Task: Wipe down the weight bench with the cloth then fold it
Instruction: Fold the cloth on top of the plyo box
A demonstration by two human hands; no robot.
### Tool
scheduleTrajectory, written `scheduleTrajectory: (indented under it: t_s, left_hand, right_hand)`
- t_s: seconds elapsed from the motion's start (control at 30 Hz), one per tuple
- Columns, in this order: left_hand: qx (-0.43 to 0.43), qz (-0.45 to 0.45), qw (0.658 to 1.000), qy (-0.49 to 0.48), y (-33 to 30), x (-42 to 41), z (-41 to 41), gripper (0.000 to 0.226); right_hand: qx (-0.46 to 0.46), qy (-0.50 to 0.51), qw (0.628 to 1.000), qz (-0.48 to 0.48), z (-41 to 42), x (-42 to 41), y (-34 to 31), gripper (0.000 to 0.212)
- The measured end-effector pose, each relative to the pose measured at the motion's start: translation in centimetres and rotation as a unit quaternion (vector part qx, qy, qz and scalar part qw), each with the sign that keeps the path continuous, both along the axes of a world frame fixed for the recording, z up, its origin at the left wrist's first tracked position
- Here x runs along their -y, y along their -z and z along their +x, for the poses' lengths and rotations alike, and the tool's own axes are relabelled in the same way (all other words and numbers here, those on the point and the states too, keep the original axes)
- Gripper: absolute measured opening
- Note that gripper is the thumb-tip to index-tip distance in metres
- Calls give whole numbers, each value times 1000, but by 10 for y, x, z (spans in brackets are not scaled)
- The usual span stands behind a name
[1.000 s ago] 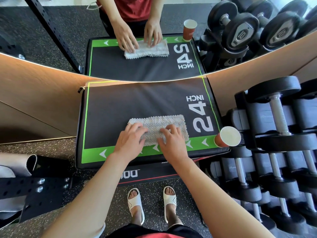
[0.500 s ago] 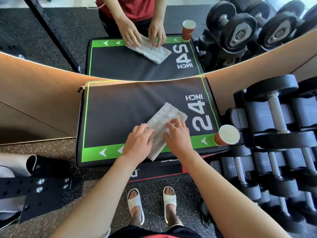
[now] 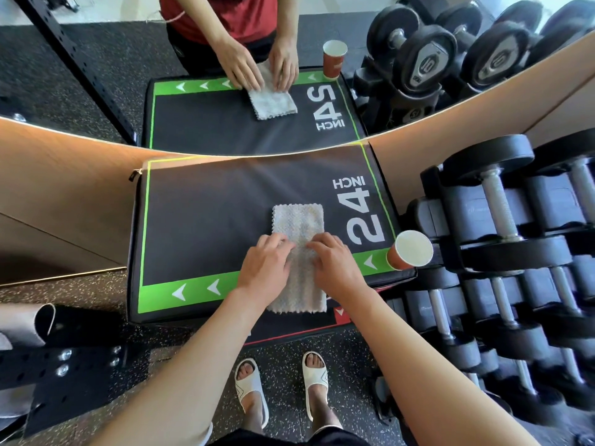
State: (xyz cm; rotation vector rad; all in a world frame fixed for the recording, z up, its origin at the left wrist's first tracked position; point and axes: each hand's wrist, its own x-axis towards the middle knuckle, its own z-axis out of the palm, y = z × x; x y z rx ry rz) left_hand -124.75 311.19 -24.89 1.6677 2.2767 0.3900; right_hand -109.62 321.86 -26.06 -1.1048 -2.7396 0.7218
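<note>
Worktop point(image 3: 206, 226): black padded top w/ green border and "24 INCH" print, set against a mirror point(image 3: 80, 75) in which the scene is repeated. Dumbbell rack point(image 3: 502, 252) stands just beside it on the right. Cloth point(image 3: 297, 220): pale, nubbly, laid as a long narrow strip running away from the person, far end on the black pad, near end hanging just over the front edge; apparently already folded at least once, so the fold step is judged to be in hand, wiping presumably done (cannot be confirmed from this view). Paper cup point(image 3: 409, 251) sits at the front right corner, near the right hand but apart from it. Left hand point(image 3: 265, 268) is laid on the strip's left edge, right hand point(image 3: 335, 265) on its right edge, approx. mid-length; fingers are bent onto the fabric. Whether the cloth is pinched or only pressed cannot be told. For a clean fold: near end should be taken by both corners, brought up and over to meet the far end, edges matched before the crease is pressed flat w/ straight fingers. Overhanging end should be lifted first so it is not dragged on the edge. Right elbow to be kept clear of the cup.
</note>
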Motion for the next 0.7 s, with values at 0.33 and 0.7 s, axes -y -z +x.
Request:
scheduleTrajectory:
  t_s: [0.33,0.7]
  left_hand:
    - [-22,-53,998,7,9,-9,-3,33]
    - [-62,15,998,3,12,-2,-5,13]
  right_hand:
    - [23,-57,998,26,7,2,-4,33]
    - [22,-49,996,70,2,-2,-14,23]
